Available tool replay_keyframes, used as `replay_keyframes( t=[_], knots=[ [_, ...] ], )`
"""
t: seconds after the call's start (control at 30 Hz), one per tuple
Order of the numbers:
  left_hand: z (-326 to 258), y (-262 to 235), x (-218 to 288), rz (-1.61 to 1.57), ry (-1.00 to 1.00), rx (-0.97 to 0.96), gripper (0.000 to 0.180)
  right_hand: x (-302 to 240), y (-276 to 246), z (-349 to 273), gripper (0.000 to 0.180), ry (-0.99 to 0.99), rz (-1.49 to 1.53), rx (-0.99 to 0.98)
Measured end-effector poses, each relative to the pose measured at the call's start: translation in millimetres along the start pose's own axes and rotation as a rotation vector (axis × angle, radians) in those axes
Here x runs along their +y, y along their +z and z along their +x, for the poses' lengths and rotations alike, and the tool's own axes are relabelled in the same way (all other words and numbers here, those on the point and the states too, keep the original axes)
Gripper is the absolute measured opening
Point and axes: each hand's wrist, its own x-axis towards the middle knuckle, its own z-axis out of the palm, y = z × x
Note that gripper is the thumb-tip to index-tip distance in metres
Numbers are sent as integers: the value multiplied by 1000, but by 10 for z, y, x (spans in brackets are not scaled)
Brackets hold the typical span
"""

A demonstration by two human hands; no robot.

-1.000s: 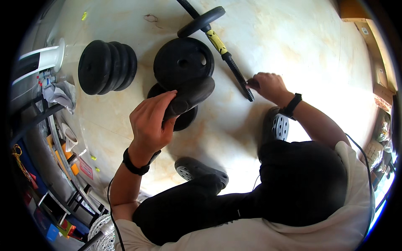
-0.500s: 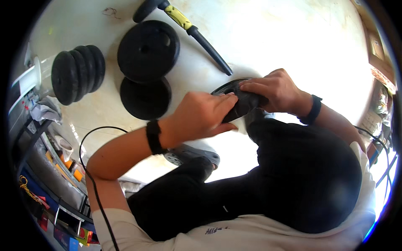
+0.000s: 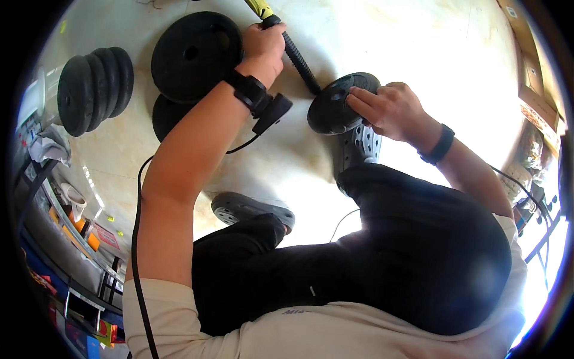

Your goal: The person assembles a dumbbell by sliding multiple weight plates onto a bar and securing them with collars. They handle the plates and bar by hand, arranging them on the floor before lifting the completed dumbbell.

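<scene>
My right hand (image 3: 391,110) pinches the rim of a round black weight plate (image 3: 329,110), which is tilted up on edge above my right shoe. My left hand (image 3: 265,48) reaches forward and closes round a dumbbell bar (image 3: 302,66) at the end of its yellow grip (image 3: 258,8). The bar's ridged black end points toward the plate in my right hand. The far end of the bar lies outside the picture. Beside my left hand, a large black plate (image 3: 194,45) overlaps a smaller plate (image 3: 165,116), partly hidden by my forearm.
Several black plates (image 3: 98,90) stand on edge in a row at the left. A metal shelf (image 3: 66,224) with assorted goods lines the left side. Cardboard boxes (image 3: 532,75) stand along the right. My grey clogs (image 3: 251,209) rest on the pale floor. A black cable (image 3: 139,239) runs along my left arm.
My left hand has left the plate and moved forward and left onto the dumbbell bar. My right hand keeps the plate, which now shows more of its face.
</scene>
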Motion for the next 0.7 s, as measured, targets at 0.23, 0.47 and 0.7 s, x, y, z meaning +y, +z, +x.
replay_keyframes(
  t=[0.23, 0.47, 0.7],
  knots=[
    [-75, -70, 362, -153, -12, -201, 17, 29, -46, 130, 53, 32, -26, -45],
    [-80, -118, 333, -169, -47, -250, 17, 67, -93, 347, 29, 83, 108, 23],
    [-150, -111, 399, 0, -56, -402, 23, 329, -185, 695, 17, 195, 63, 179]
  ],
)
